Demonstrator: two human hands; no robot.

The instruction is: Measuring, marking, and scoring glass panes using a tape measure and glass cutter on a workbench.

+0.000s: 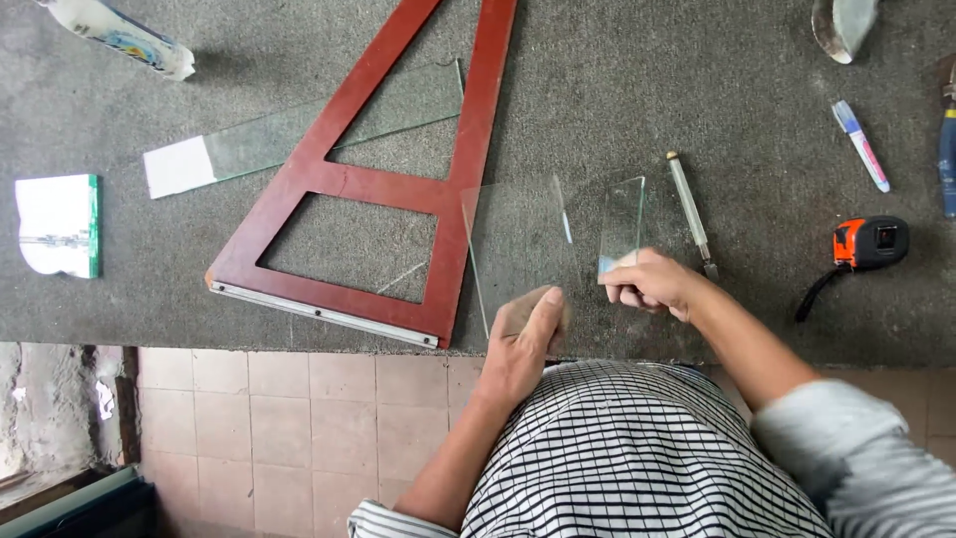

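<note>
The left hand presses flat on the near edge of a clear glass pane that lies on the grey desk, thumb and fingers spread over the glass rather than closed around it. The right hand pinches a narrow glass strip between thumb and fingers — the strip is tilted up off the desk, just beside the pane's right edge. The pane's left edge rests against a red wooden T-square frame, which lies across a longer glass offcut.

Just right of the strip lies a glass cutter, near the right hand but not touched. Farther right sit an orange and black tape measure and a marker pen, well apart from both hands. At the desk's left edge lies a small mirror piece — and a plastic bottle lies at the far left corner.
</note>
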